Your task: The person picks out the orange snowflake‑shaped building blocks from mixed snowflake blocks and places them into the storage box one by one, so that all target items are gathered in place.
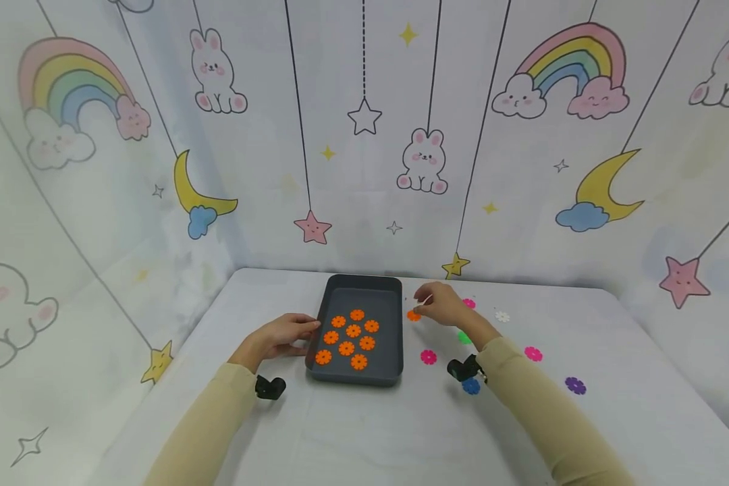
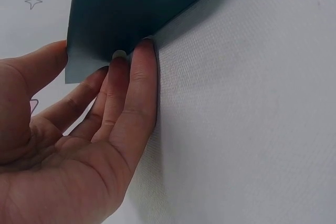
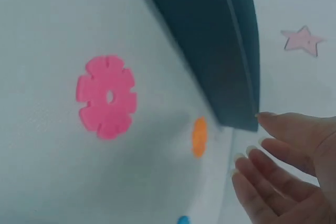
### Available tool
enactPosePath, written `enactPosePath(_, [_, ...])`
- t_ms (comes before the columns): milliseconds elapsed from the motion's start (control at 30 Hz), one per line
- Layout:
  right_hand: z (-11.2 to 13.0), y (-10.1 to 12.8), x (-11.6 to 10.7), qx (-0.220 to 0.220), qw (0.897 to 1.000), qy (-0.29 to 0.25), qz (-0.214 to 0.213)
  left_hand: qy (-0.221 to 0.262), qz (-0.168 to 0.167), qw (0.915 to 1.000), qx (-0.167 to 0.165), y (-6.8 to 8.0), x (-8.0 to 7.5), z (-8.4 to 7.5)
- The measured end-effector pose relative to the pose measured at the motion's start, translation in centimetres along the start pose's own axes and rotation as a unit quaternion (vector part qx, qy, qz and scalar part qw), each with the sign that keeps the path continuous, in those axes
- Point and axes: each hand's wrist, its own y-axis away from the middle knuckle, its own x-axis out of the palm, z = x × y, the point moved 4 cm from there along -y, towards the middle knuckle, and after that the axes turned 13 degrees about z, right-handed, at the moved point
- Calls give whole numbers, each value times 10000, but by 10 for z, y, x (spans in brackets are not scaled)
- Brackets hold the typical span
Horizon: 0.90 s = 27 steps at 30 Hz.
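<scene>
On the white cloth-covered bench, a dark grey rectangular plastic tray holds 9 orange flower-shaped plastic discs. Left hand rests straight fingers against the tray's left wall. Right hand, fingers loosely spread, hovers just beside another orange flower disc lying right of the tray, holding nothing.

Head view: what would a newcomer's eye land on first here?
The dark grey tray at the table's middle, holding nine orange flower discs. The left hand rests against its left wall, while the right hand hovers over one more orange disc just right of the tray, with pink, green, white, blue and purple discs scattered beyond.
</scene>
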Motion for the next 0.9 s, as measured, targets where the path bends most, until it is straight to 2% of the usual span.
enactPosePath(167, [-23,-7,5,249,9995,-208,11,38,60,10000,45,2,2,-2])
enactPosePath(300, [-33,-11,11,460,9982,-380,40,30,101,9999,47,2,3,-2])
enactPosePath(633, [-28,-18,23,832,9952,-516,10,44,47,10000,33,3,2,-3])
enactPosePath(900, [-26,-23,27,927,9950,-361,15,60,1,10000,39,2,1,0])
